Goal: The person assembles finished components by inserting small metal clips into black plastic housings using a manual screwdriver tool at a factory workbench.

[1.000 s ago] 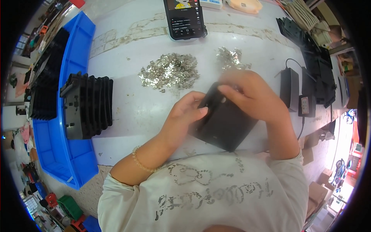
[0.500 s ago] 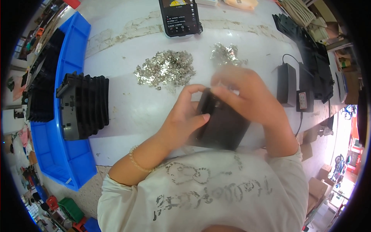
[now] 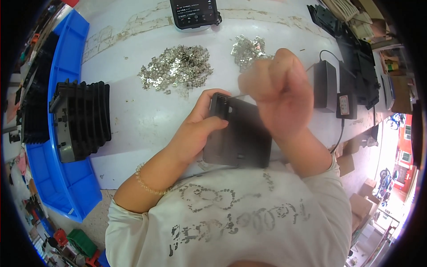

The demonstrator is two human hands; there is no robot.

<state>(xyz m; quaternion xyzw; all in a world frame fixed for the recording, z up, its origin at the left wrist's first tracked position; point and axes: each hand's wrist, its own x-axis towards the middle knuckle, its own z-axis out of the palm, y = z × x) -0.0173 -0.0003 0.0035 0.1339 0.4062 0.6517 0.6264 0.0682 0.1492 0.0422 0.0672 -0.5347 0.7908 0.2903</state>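
Observation:
A flat black plastic housing (image 3: pixel 247 133) is tilted in front of my shirt, blurred at its right side. My left hand (image 3: pixel 202 122) is closed round its left edge, the thumb lying over the top face near a slotted strip. Above the housing's upper right, my right hand (image 3: pixel 284 84) is closed in a fist and smeared by motion. From it a thin rod-like tool (image 3: pixel 239 95) points toward the slotted corner; its kind cannot be made out. Beyond the hands lie a large pile of small shiny metal clips (image 3: pixel 178 66) and a smaller pile of metal pieces (image 3: pixel 249 51).
A stack of black housings (image 3: pixel 82 120) stands at left beside a blue bin (image 3: pixel 66 178) holding more black parts. A phone (image 3: pixel 195 13) stands at the far side. On the right are a black power adapter (image 3: pixel 324 86), a cable and stacked black parts (image 3: pixel 360 66).
My right hand has lifted off the housing's upper corner and closed into a fist, with the thin tool now showing. The view has shifted, so the table things sit further left and higher.

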